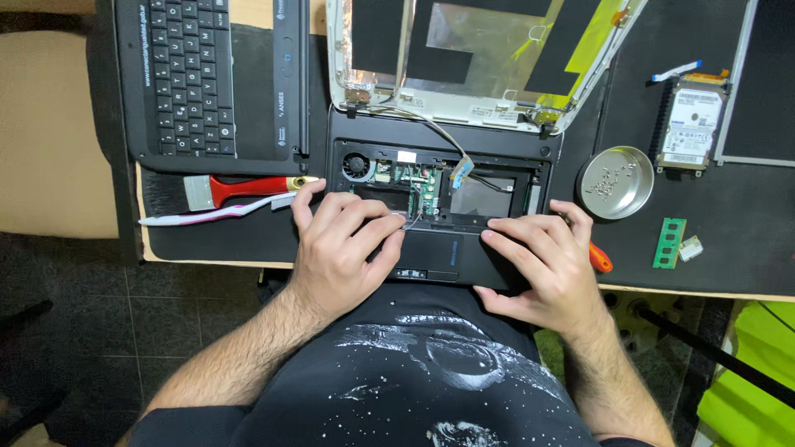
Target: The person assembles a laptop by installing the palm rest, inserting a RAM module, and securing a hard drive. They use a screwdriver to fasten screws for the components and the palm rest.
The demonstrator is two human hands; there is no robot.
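Both hands, left hand (339, 248) and right hand (542, 261), press with spread fingers, gripping nothing, on the opened black laptop base (439, 207); a slip could snag the thin loose cables (431, 124).

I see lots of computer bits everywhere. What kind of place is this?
Probably a computer repair bench. The hands, left hand and right hand, rest on an opened laptop, beside a metal dish of screws and a loose hard drive.
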